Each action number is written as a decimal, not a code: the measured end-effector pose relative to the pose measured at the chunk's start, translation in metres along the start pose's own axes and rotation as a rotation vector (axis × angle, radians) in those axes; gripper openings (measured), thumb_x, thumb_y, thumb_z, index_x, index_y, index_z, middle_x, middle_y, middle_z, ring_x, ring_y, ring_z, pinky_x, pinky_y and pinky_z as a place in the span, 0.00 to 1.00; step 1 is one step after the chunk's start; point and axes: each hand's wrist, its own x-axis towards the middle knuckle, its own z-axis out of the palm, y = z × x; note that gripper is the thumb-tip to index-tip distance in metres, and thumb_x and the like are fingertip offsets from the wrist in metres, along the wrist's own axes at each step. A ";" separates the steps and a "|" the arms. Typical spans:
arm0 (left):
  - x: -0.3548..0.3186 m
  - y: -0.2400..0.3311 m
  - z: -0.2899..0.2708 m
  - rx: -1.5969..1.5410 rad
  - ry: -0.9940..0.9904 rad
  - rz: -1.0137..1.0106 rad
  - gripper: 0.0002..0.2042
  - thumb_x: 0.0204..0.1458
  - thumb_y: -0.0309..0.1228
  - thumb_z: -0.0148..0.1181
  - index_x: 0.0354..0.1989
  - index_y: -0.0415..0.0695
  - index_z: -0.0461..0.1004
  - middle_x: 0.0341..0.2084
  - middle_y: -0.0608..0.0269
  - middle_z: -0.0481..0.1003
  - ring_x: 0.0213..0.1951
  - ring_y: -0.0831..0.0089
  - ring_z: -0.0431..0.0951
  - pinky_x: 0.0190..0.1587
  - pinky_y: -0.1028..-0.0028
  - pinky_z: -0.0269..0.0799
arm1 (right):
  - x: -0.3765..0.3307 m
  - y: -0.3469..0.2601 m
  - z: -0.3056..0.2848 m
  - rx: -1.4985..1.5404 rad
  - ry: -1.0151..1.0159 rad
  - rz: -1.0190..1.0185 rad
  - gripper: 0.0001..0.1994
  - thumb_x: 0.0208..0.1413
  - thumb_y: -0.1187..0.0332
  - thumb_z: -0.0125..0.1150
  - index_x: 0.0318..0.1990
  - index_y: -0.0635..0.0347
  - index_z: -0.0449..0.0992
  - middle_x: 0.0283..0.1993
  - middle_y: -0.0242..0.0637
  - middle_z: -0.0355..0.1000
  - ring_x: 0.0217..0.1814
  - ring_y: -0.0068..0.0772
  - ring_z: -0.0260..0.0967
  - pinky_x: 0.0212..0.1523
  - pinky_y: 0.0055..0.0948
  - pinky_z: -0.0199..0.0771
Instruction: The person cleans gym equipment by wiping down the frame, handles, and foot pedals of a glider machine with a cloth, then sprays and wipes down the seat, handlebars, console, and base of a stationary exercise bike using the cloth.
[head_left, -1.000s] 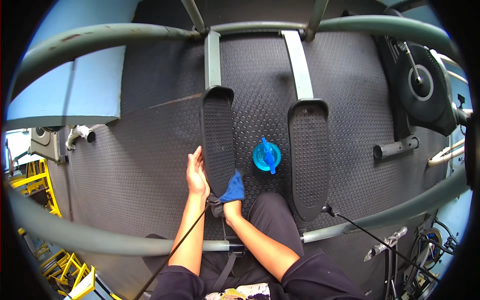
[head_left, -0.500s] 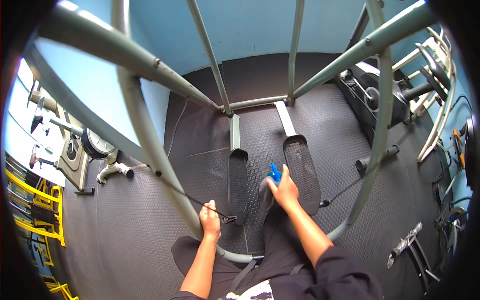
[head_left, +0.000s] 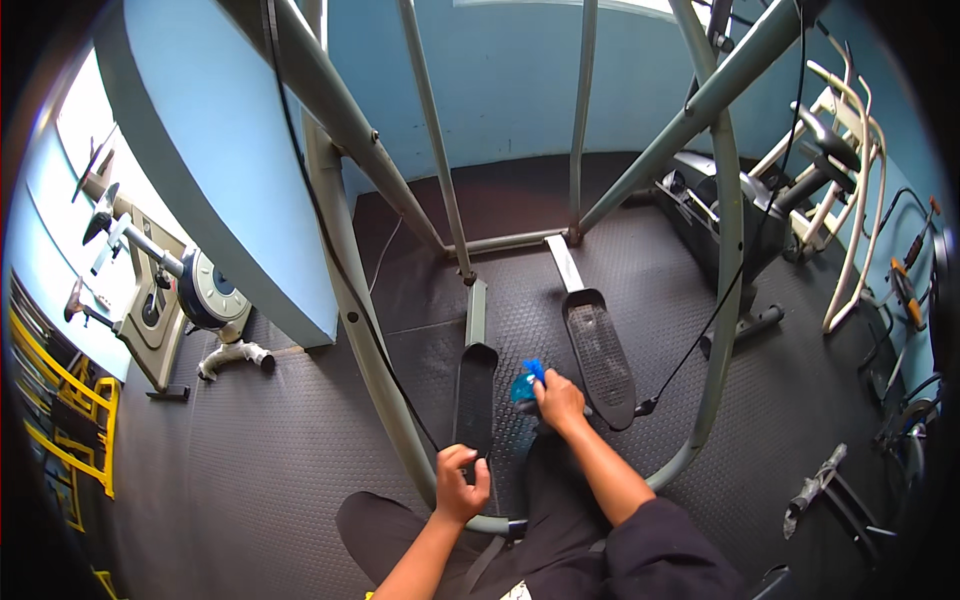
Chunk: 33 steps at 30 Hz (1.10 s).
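Blue cloth [head_left: 533, 371] bunched in our right hand [head_left: 560, 402], fingers pinching it; teal spray bottle [head_left: 522, 390] touching same hand, between two black foot pedals. Our left hand [head_left: 462, 487] loosely curled, thumb and fingers close together at near end of left pedal [head_left: 476, 398], beside black cable [head_left: 330, 260] running down grey-green frame tube [head_left: 365, 340]. Right pedal [head_left: 600, 355] just right of our right hand. Black studded floor mat [head_left: 250, 450] under all. Exercise bikes far left and far right.

Dark short sleeve on right arm; dark trousers, apparently; forearms bare.
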 end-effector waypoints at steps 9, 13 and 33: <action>0.010 0.014 0.033 0.095 -0.238 0.056 0.53 0.40 0.33 0.74 0.74 0.47 0.45 0.65 0.48 0.64 0.65 0.46 0.65 0.68 0.42 0.56 | -0.122 -0.094 -0.129 0.203 -0.101 -0.276 0.16 0.61 0.56 0.62 0.30 0.58 0.70 0.25 0.47 0.72 0.30 0.55 0.75 0.29 0.48 0.72; -0.002 0.017 0.043 0.033 -0.254 -0.009 0.49 0.42 0.36 0.74 0.71 0.46 0.47 0.60 0.51 0.70 0.58 0.44 0.72 0.65 0.38 0.57 | -0.142 -0.100 -0.129 0.270 -0.079 -0.332 0.17 0.61 0.54 0.63 0.32 0.59 0.72 0.25 0.48 0.73 0.29 0.54 0.75 0.30 0.47 0.72; 0.058 0.149 -0.084 0.052 -0.720 -0.523 0.31 0.54 0.37 0.61 0.63 0.42 0.54 0.49 0.46 0.79 0.46 0.39 0.80 0.48 0.45 0.73 | -0.158 -0.184 -0.282 -0.009 -1.079 0.181 0.27 0.55 0.53 0.61 0.58 0.59 0.77 0.59 0.47 0.76 0.64 0.46 0.71 0.63 0.42 0.71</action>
